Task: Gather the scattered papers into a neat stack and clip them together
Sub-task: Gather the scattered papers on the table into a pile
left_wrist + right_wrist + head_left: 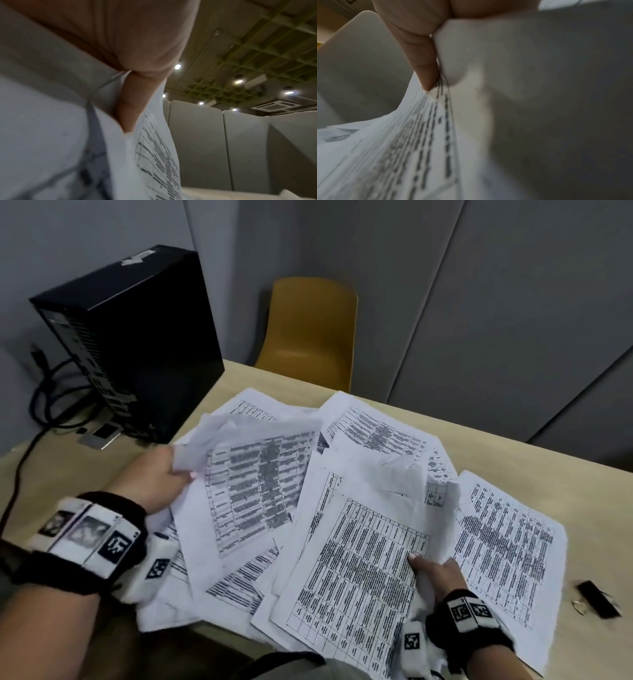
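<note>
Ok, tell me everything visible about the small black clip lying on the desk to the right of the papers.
The clip is a small black oblong, blurred, with what looks like a thin wire loop at its near-left end. It lies flat on the pale wooden desk, askew, just right of the rightmost sheet, apart from it. Neither hand touches it.

The left hand reaches forward, thumb and fingers pinching a sheet's edge. The right hand, nearer the body, pinches another sheet likewise.
</note>
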`<control>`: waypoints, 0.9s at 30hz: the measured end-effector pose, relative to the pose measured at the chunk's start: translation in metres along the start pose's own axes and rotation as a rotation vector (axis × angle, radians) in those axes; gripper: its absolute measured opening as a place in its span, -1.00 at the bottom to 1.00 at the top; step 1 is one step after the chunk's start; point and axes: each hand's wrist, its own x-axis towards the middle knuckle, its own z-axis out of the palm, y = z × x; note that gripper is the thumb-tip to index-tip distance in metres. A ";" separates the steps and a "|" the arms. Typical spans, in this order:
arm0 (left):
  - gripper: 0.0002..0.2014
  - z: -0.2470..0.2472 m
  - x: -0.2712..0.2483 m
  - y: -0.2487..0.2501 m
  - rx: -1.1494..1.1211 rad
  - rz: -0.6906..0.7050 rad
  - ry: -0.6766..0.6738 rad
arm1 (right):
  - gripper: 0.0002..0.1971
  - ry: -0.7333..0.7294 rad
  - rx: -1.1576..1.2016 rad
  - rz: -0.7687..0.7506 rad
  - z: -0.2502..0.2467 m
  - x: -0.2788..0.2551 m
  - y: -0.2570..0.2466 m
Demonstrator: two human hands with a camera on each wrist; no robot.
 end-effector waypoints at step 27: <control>-0.61 0.161 0.000 0.054 -0.613 -0.454 0.011 | 0.24 -0.272 0.237 0.120 -0.002 -0.018 0.007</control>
